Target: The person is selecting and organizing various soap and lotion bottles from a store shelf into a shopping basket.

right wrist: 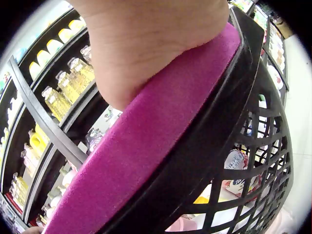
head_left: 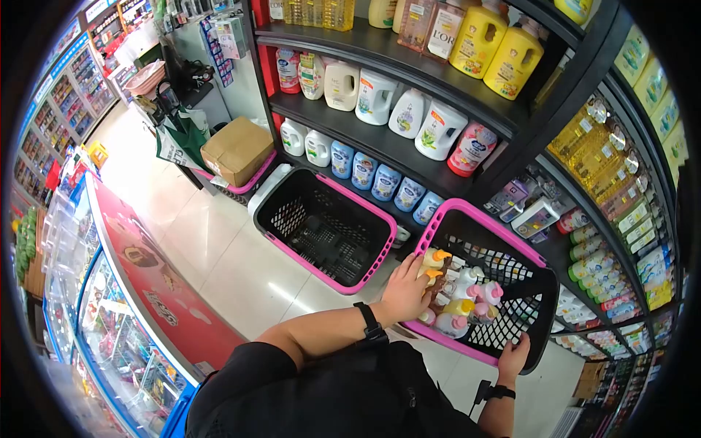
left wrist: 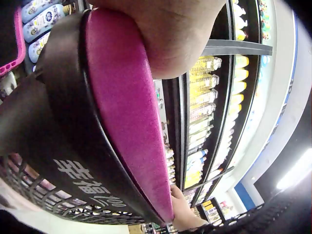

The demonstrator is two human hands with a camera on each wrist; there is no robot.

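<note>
A black shopping basket with a pink rim (head_left: 498,228) is in front of me, at the right of the head view. Several pump bottles (head_left: 460,303) with white, pink, yellow and orange tops crowd its left half. My left hand (head_left: 407,292) grips the left part of the rim, its fingers reaching over beside the orange pumps. At the near right corner my right hand (head_left: 513,355) holds the rim. In the left wrist view the heel of the left hand (left wrist: 170,34) bears on the pink rim. The right hand (right wrist: 151,48) overlaps the rim in its own wrist view; its fingertips are hidden there.
A second black basket (head_left: 365,274) with a pink rim stands on the tiled floor to the left. Behind it, shelves (head_left: 409,66) carry detergent jugs. A cardboard box (head_left: 237,150) sits farther left. A red-fronted counter (head_left: 146,270) is at my left, more stocked shelves (head_left: 606,212) at my right.
</note>
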